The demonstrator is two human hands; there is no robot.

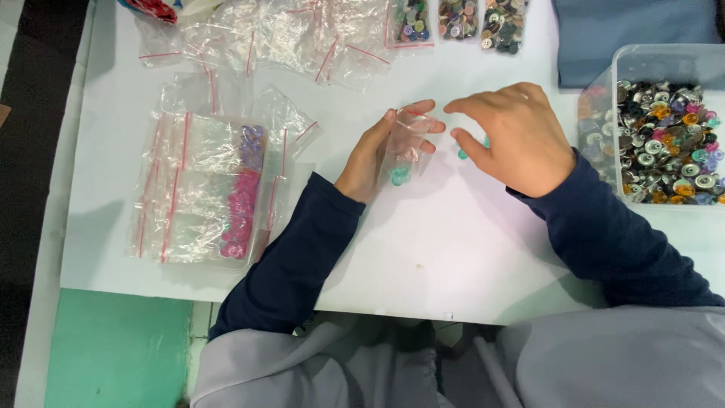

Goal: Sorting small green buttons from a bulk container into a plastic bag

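My left hand [375,155] holds a small clear plastic bag [405,147] upright on the white table [438,249]; teal buttons [399,175] lie at the bag's bottom. My right hand [516,136] hovers just right of the bag, fingers curled, with a teal button [462,154] pinched between thumb and fingers close to the bag's mouth. Both arms wear dark blue sleeves.
A clear tub [604,113] of mixed coloured buttons stands at the right edge. Stacked bags with pink and purple buttons [243,196] lie at the left. Empty zip bags [279,38] and several filled button bags [457,19] line the far edge, beside blue cloth [634,30].
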